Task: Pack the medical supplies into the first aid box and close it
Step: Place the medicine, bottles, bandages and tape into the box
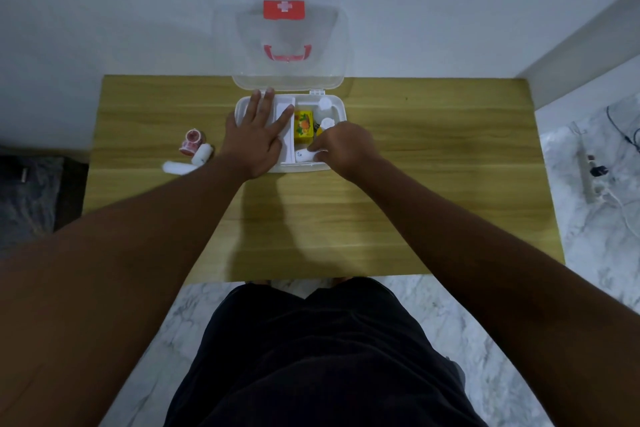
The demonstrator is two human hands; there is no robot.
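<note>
The white first aid box (337, 104) stands open on the wooden table, its clear lid (291, 45) with a red cross label leaning against the wall. My left hand (258, 135) lies flat, fingers spread, on the box's left side. My right hand (343, 149) is down in the right compartment, fingers closed on a small white item (304, 156) at the front. A yellow packet (303, 125) and white bottle caps (325, 104) sit inside. To the left of the box lie a red tape roll (193, 141) and two white bandage rolls (202, 153), (176, 168).
The wooden table (433, 166) stands against a white wall. A power strip with cables (592, 170) lies on the marble floor to the right. A dark mat (31, 198) is on the floor at the left.
</note>
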